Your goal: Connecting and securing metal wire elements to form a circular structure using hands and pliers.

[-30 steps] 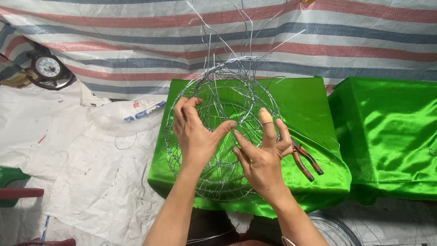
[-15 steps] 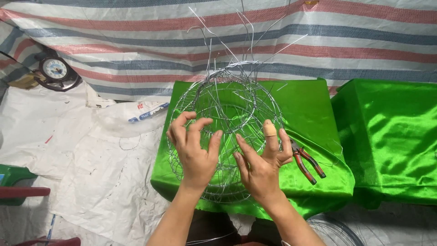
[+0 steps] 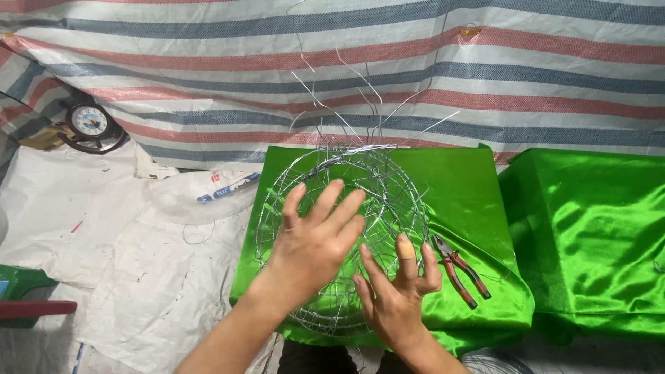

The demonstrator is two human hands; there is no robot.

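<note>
the round wire frame lies at centre frame on a bench draped in green satin cloth, with loose wire ends rising from its top rim toward the striped tarpaulin behind. the left hand is spread flat, fingers splayed over the middle of the mesh, gripping nothing; half a second ago its fingers were curled into the wires, so the hold has been let go. the right hand, a plaster on one finger, is open too, at lower centre with fingertips raised against the frame's near edge; whether it pinches a strand cannot be told. judged from this, the person is pressing or testing the shape, not bending wire. red-handled pliers lie unused on the cloth just right of the frame. a clock sits at upper left.
</note>
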